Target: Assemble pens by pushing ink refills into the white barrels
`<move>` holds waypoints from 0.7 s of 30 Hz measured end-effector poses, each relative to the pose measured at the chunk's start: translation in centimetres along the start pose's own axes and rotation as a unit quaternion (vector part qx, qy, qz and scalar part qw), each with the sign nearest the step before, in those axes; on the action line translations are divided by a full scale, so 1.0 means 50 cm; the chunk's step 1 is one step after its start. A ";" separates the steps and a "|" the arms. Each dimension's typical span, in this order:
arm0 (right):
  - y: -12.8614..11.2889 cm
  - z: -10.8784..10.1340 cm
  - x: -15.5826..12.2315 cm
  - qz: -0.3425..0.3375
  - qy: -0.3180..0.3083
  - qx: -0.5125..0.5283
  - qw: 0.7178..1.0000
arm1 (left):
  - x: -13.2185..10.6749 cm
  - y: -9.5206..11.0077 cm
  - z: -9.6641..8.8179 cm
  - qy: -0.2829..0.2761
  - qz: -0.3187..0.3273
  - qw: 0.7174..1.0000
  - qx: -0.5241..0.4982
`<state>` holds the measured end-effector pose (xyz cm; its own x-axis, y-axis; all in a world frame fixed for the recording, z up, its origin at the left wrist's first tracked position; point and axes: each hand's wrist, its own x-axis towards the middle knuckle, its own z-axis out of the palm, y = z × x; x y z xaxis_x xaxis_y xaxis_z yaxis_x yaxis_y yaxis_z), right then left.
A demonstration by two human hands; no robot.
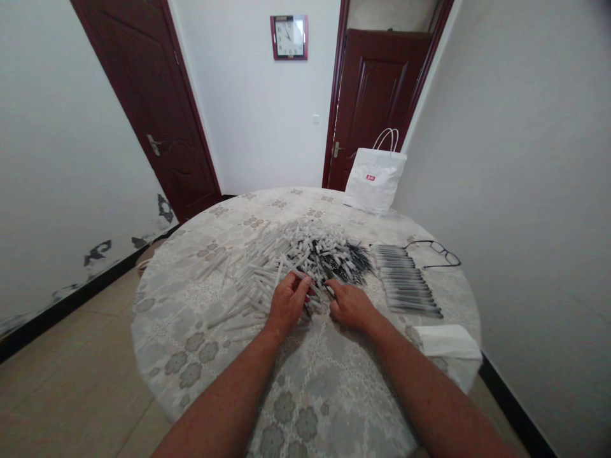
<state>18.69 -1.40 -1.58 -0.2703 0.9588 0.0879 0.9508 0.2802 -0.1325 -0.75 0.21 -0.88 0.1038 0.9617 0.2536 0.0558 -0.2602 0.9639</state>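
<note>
- Left hand [287, 299]: pinching white barrel [298, 274] over near edge of pile [267, 261].
- Right hand [351, 305]: fingers curled; can't tell what's held.
- Room: tablecloth [329, 381] between forearms [229, 394]; pen row [405, 280] bounds right.
- Barrel: long axis slants, lower end toward right hand.

Two hands are counted: one left hand [287, 300] and one right hand [352, 305]. Two doors [136, 83], one clock [289, 38], one wall switch [316, 119], one table [334, 381], one bag [375, 181], one pair of glasses [445, 252] and one flat white item [449, 341] are seen. One row of pens [405, 280] is shown; the white tubes [267, 261] and dark rods [351, 264] (heavily overlapped) cannot be counted.
</note>
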 end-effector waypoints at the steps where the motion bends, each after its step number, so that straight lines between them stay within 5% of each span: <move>1: 0.000 0.000 0.000 -0.003 0.000 0.003 1.000 | 0.000 0.000 0.000 -0.002 0.000 1.000 0.003; 15: 0.011 -0.001 0.004 -0.019 0.020 0.041 0.999 | -0.002 -0.004 0.001 -0.022 0.000 0.999 0.049; 21: 0.029 0.001 0.011 -0.041 0.029 0.255 0.966 | -0.002 -0.003 0.001 -0.017 -0.006 0.999 0.035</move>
<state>19.88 -0.45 -1.77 -0.3192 0.9320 0.1719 0.7243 0.3569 -0.5899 -0.70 0.14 -1.04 0.1364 0.9616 0.2381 0.1274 -0.2554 0.9584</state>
